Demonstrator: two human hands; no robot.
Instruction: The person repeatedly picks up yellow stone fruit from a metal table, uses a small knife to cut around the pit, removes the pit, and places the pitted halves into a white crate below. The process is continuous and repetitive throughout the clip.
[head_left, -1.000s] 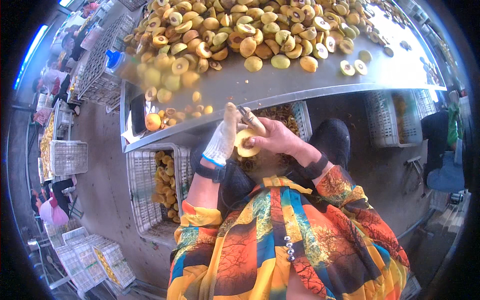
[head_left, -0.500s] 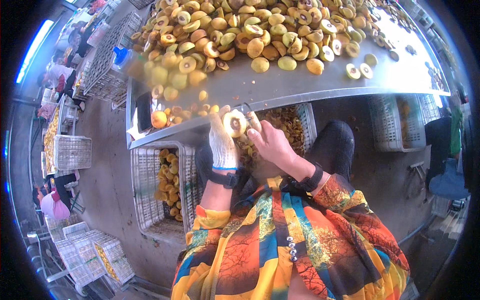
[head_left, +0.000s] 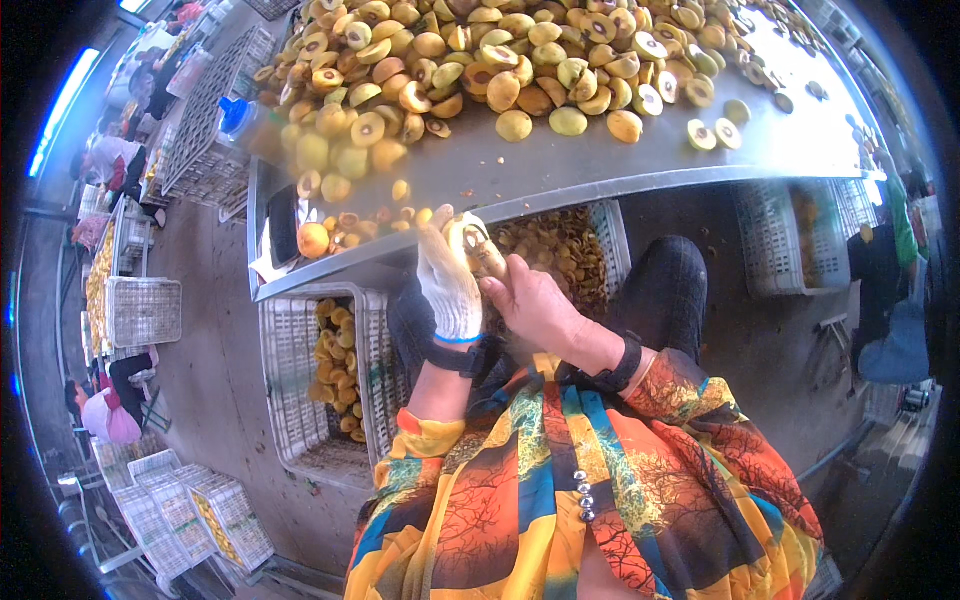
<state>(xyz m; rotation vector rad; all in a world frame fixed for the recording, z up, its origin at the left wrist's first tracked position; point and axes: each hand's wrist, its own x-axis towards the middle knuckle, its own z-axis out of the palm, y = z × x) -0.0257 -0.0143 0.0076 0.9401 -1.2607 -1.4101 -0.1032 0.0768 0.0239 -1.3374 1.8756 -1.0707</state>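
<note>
My left hand [head_left: 446,285], in a white knit glove, grips a yellow peach half [head_left: 459,234] just over the table's near edge. My bare right hand [head_left: 545,308] is closed around the brownish handle of a small pitting tool [head_left: 488,260]. Its working end is against the cut face of the peach half; the blade itself is hard to make out. A large heap of halved peaches [head_left: 513,126], some with brown pits showing, covers the far part of the metal table [head_left: 560,185].
Below the table edge sits a crate of brownish scraps [head_left: 560,250]. A white crate [head_left: 285,400] with peach halves stands left of my legs. Near the table's left corner lie a dark phone-like object [head_left: 284,225], small pieces and a blue-capped bottle [head_left: 235,117]. People work among crates at far left.
The peach half has tilted in my left hand. The tool, whose metal loop showed beside the fruit before, has moved left onto its cut face with my right hand.
</note>
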